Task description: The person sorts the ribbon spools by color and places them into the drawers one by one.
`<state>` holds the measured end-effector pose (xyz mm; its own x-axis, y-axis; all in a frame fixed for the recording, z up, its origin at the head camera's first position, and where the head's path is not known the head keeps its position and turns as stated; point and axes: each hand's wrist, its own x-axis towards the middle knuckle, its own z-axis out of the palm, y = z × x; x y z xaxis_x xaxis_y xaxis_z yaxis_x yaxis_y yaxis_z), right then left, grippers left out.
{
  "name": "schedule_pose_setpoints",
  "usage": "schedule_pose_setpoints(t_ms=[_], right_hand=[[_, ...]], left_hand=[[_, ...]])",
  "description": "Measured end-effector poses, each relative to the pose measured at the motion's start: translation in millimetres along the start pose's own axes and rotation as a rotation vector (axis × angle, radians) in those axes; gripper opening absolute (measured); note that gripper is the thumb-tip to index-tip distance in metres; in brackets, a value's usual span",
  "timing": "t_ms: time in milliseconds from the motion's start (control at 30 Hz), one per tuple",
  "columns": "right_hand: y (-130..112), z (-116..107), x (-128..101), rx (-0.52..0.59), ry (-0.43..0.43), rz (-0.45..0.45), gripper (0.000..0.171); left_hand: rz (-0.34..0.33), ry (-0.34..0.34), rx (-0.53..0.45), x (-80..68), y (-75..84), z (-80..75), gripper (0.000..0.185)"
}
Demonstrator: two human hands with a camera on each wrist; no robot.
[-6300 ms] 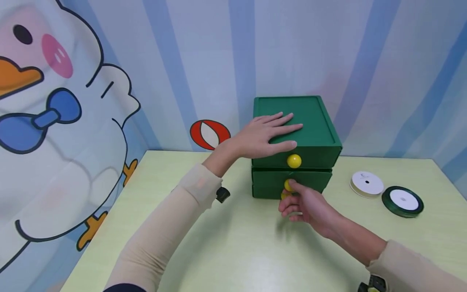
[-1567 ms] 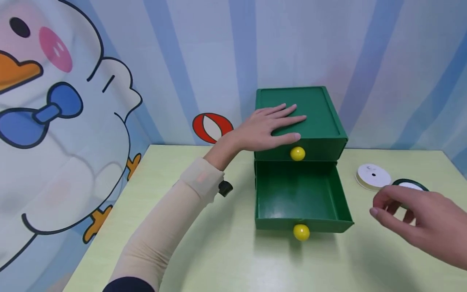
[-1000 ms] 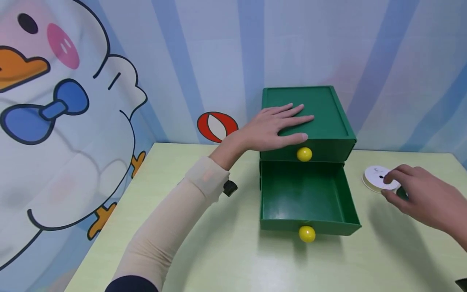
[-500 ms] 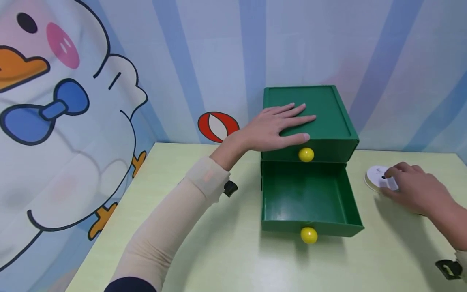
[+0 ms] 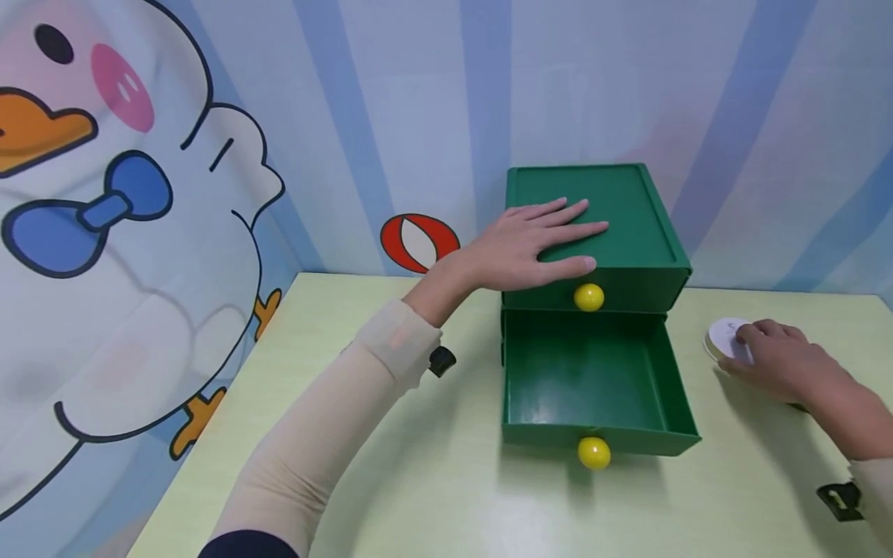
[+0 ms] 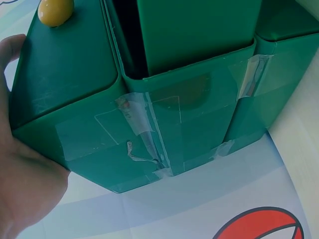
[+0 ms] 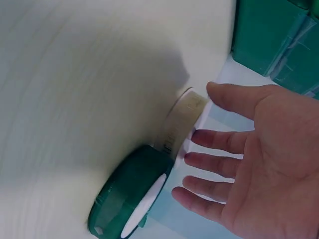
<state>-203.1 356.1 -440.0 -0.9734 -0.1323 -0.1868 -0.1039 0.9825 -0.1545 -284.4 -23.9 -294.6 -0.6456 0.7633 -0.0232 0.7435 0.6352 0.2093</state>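
A green two-drawer box (image 5: 631, 232) stands at the back of the table. Its lower drawer (image 5: 593, 380) is pulled out and shows nothing inside. Each drawer front carries a yellow knob (image 5: 589, 297). My left hand (image 5: 551, 240) lies flat on the box top with straight fingers; the left wrist view shows its palm (image 6: 20, 189) against the taped side of the box (image 6: 149, 124). My right hand (image 5: 767, 356) is spread over a white ribbon spool (image 5: 722, 337) to the right of the box. In the right wrist view, its fingers (image 7: 209, 164) hover at the white spool (image 7: 182, 122) and a green spool (image 7: 132, 199).
The pale green table (image 5: 418, 480) meets a striped blue wall at the back and a cartoon duck wall on the left. A black wrist mount (image 5: 442, 360) hangs under my left forearm. In the head view my right hand hides the green spool.
The lower drawer, shut at first, now stands open. My right hand left its knob, went right and has settled over the white spool. My left hand stays on the box.
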Motion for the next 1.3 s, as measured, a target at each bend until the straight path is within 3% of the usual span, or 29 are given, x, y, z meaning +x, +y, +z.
schedule_pose_setpoints(t_ms=[267,467,567,833,1167,1300], right_hand=[[0,3,6,0.053,0.084,-0.074,0.039],[0,5,14,0.017,0.058,-0.11,0.044],[0,6,15,0.021,0.038,-0.085,0.044],[-3,11,14,0.055,0.116,-0.019,0.044],[-15,23,12,0.011,0.151,0.051,0.041],[-17,23,11,0.005,0.149,0.06,0.048]], left_hand=[[-0.007,-0.002,0.016,0.6,-0.6,-0.7,0.065],[-0.004,0.008,0.013,3.0,-0.5,1.8,0.065],[-0.001,0.008,0.016,3.0,-1.1,2.3,0.064],[0.002,0.019,0.015,2.2,-0.5,1.9,0.064],[0.005,0.024,0.018,2.6,0.1,2.8,0.064],[0.005,0.03,0.015,2.4,-0.4,3.8,0.063]])
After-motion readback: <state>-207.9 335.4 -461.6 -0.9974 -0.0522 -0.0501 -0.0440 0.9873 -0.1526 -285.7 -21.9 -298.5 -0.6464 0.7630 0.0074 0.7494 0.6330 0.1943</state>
